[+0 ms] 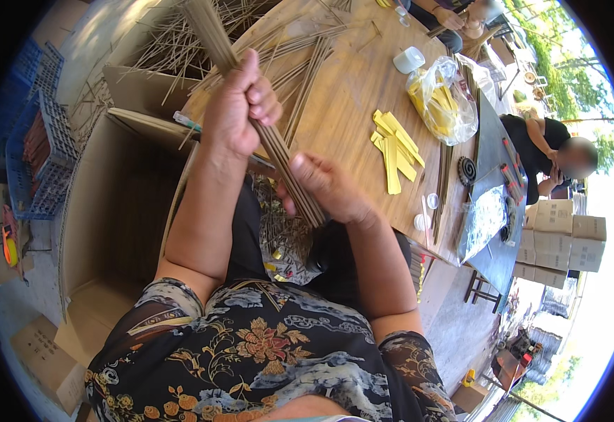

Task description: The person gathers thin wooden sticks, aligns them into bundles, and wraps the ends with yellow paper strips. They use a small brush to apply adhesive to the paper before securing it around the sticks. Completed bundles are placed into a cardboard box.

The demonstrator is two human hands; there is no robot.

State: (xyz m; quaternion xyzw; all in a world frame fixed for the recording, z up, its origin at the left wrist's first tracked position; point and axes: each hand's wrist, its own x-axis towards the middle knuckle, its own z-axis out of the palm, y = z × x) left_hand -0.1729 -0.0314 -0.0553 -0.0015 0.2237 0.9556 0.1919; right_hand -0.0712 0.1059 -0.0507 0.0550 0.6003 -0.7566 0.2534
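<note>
A bundle of thin brown sticks (277, 149) slants across in front of me, from the upper left down to the middle. My left hand (240, 105) is closed round its upper part, thumb pointing up along it. Lower down, my right hand (329, 188) grips the bundle near its bottom end, thumb on the near side and fingertips showing past the far side. On the wooden table (353, 81) beyond my hands lies a small pile of flat yellow strips (395, 149). More loose sticks (307, 91) are spread over the table's left part.
A clear plastic bag of yellow strips (442, 102) and a white jar (409, 60) stand on the table. At my left is an open cardboard box (85, 211), with blue crates (54, 162) past it. Two other people work across the table. Cartons (553, 239) are stacked at right.
</note>
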